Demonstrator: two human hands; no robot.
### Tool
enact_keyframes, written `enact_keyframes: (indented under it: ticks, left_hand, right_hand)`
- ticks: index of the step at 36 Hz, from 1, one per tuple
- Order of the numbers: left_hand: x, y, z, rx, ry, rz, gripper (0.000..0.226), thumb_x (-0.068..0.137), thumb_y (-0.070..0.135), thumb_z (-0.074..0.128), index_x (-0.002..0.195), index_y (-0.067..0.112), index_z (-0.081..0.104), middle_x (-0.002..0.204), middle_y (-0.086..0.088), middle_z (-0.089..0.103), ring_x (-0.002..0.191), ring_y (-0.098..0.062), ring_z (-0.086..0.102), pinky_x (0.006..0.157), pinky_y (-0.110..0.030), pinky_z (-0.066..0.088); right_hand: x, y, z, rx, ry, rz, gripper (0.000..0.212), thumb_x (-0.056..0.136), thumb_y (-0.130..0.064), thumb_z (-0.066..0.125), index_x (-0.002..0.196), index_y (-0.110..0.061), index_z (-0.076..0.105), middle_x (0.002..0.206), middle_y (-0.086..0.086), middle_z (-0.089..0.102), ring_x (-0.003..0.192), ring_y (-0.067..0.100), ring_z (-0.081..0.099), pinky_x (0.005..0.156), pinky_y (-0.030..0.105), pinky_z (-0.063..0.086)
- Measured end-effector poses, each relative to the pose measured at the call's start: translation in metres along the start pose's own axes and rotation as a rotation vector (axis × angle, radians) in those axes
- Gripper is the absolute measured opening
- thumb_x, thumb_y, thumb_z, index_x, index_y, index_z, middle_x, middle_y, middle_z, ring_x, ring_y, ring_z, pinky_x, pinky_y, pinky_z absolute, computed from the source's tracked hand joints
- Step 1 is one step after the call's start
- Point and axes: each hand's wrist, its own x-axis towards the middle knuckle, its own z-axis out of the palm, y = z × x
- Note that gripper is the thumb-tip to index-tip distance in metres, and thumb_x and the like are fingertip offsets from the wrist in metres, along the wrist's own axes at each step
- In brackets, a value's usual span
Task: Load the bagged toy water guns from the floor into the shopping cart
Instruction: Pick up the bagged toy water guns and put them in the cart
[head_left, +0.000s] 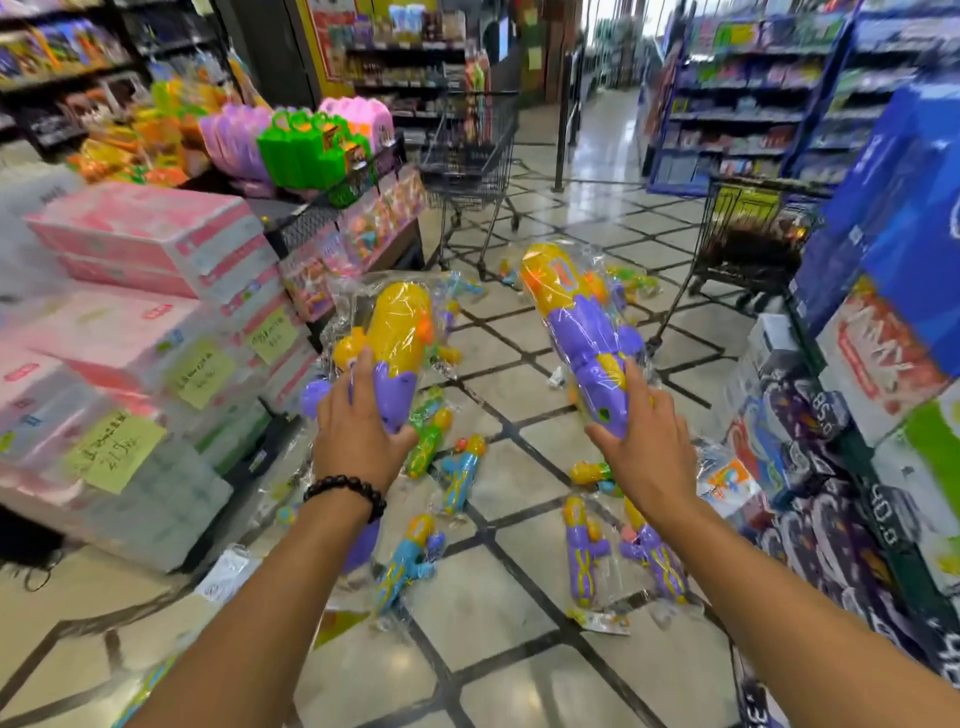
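Head-worn wide-angle view, looking forward and down.
Close above both outstretched forearms, it faces along the diamond-patterned tiled shop floor (524, 566) between shelves.

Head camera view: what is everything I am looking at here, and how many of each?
Held water guns: two, yellow and purple, bagged; one in the left hand, one in the right.
Water guns on the floor: roughly ten or more, purple, blue and green with yellow, bagged, scattered on the tiles, for example and.
Shopping carts: two, dark wire; one ahead at centre, one at right.
Pink boxes: a stack, left.
Green and pink baskets: several, on the left display.
Blue shelves: right background.
Left hand: one, bead bracelet at the wrist.
Right hand: one, bare.
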Motion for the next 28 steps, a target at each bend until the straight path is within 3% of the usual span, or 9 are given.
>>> enact_keyframes:
  ticks: [11,17,21,28]
  left_hand:
    - [0.203,-0.021,0.101,-0.064,-0.042,0.011,0.117,0.073,0.028,0.085,0.163,0.025,0.01,0.154,-0.014,0.039,0.14,-0.035,0.035,0.116,-0.05,0.032]
    - [0.338,-0.015,0.144,-0.098,-0.06,0.036,0.118,0.071,0.026,0.087,0.163,0.022,0.013,0.154,-0.014,0.04,0.138,-0.036,0.037,0.113,-0.048,0.033]
    - [0.416,0.0,0.17,-0.111,-0.063,0.03,0.117,0.072,0.028,0.086,0.163,0.025,0.013,0.152,-0.015,0.042,0.135,-0.037,0.038,0.108,-0.052,0.039]
    - [0.543,0.018,0.239,-0.135,-0.09,0.05,0.117,0.07,0.028,0.084,0.163,0.024,0.013,0.151,-0.014,0.044,0.137,-0.033,0.037,0.113,-0.05,0.037]
  right_hand:
    - [0.192,-0.028,0.08,0.038,0.019,0.066,0.096,0.09,-0.056,0.07,0.159,-0.051,0.004,0.152,0.006,0.04,0.134,0.036,0.044,0.101,0.053,0.047]
    - [0.308,-0.054,0.107,0.025,0.048,0.091,0.097,0.089,-0.061,0.07,0.16,-0.049,0.005,0.148,0.006,0.043,0.132,0.035,0.048,0.098,0.052,0.049]
    - [0.383,-0.066,0.119,0.008,0.068,0.099,0.097,0.088,-0.054,0.072,0.161,-0.045,0.009,0.145,0.007,0.048,0.13,0.034,0.049,0.098,0.05,0.049]
    - [0.517,-0.065,0.156,0.05,0.078,0.117,0.098,0.089,-0.052,0.072,0.16,-0.047,0.005,0.139,0.006,0.046,0.129,0.031,0.046,0.095,0.05,0.049]
